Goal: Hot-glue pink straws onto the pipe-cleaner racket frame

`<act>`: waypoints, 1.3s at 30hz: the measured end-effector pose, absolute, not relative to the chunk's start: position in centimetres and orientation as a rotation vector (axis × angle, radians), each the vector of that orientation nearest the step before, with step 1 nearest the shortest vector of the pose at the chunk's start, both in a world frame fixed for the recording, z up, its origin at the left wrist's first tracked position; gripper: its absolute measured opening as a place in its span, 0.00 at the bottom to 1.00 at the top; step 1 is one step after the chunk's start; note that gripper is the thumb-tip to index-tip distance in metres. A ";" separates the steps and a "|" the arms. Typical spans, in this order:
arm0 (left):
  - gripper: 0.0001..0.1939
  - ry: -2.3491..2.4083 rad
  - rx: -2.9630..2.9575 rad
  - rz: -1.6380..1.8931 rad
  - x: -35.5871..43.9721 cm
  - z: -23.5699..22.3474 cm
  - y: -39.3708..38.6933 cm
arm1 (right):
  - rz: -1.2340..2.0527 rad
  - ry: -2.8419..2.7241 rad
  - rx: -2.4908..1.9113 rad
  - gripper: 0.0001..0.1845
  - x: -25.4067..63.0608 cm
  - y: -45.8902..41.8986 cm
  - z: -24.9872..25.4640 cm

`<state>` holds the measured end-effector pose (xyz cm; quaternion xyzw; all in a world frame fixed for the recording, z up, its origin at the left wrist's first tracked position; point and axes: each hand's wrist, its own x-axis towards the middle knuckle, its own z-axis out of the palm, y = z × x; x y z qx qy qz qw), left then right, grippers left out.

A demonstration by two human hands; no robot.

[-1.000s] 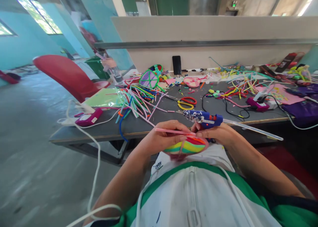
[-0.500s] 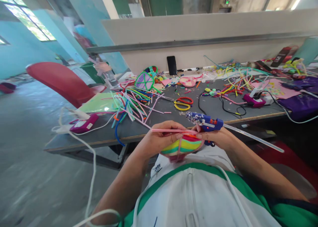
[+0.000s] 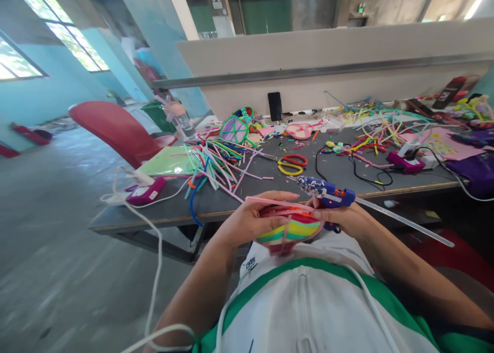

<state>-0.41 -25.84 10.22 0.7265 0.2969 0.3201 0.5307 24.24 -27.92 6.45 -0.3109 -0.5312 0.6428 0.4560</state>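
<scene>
In front of my lap I hold a rounded craft piece (image 3: 299, 230) with pink, yellow and green stripes and a pink rim. My left hand (image 3: 249, 219) is closed on its left side, thumb on the near face and fingers behind. A pink pipe cleaner-like strip (image 3: 266, 201) runs along the top edge under those fingers. My right hand (image 3: 335, 216) is closed round a blue glue gun (image 3: 328, 192), its thumb pressing the craft's right edge. The gun's nozzle points left, and a long clear glue stick (image 3: 405, 222) sticks out of its back.
On the grey table (image 3: 170, 214) lie scissors (image 3: 293, 163), a heap of coloured strips (image 3: 216, 162), a phone (image 3: 275, 106) and a finished-looking purple-green piece (image 3: 234, 130). Purple power sockets (image 3: 145, 191) with white cables are at the left; a red chair (image 3: 111, 129) stands beyond.
The view has swung a little left, so everything sits further right. The craft's top is tipped so more of its inside shows below the pink strip. Both hands keep their hold.
</scene>
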 end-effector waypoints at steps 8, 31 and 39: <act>0.22 0.778 1.765 0.810 0.2 10.2 -26.4 | 1.301 -1.463 -0.899 0.12 25.2 -28.5 8.2; 0.23 0.778 1.958 0.790 -0.1 10.3 -28.5 | 0.353 -2.225 -1.020 0.12 27.6 -34.6 10.5; 0.24 0.791 1.998 0.780 0.0 10.3 -28.7 | 0.334 -2.214 -1.010 0.12 27.8 -34.8 10.3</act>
